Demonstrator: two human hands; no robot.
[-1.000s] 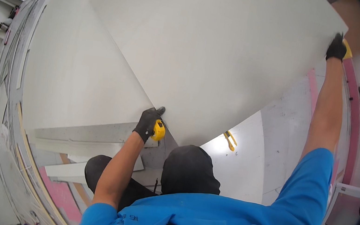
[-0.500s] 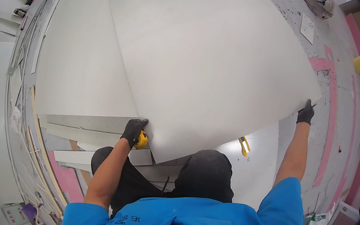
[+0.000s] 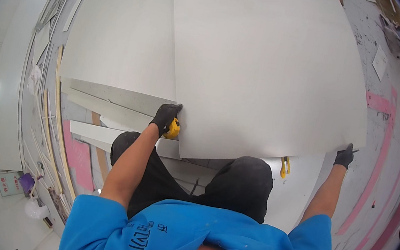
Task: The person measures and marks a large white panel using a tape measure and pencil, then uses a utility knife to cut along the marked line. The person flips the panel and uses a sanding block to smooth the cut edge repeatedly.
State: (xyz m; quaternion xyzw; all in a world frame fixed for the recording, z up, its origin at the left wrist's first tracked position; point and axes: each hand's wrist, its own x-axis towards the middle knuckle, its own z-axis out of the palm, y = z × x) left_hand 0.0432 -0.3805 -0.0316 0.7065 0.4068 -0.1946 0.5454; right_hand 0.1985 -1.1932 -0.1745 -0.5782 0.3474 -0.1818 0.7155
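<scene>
Nearest, the person's blue shirt (image 3: 244,239) fills the lower edge, with black trousers (image 3: 240,186) bent at the knees beyond it. A yellow utility knife (image 3: 285,168) lies to the right of the right knee, by the near edge of a large white panel (image 3: 270,78).

The left hand (image 3: 164,118), gloved in black, is curled about a yellow tape measure (image 3: 173,129), which sits on the inner side of the palm; its uppermost fingertip meets the panel's left edge, a little beyond the near left corner. The right hand (image 3: 344,157), likewise gloved, stands at the near right corner, fingertips pointing away from the body and against the edge; whether they pinch the panel or merely rest on it cannot be told. A thin dark tip (image 3: 355,150) projects beside these fingers, too small to identify.

The panel spreads forward between both hands, its left side overlapping a second white panel (image 3: 120,34). Farther off, at right, pink strips (image 3: 379,158) cross the grey floor (image 3: 357,192), and a crumpled bundle (image 3: 396,38) lies beyond.
</scene>
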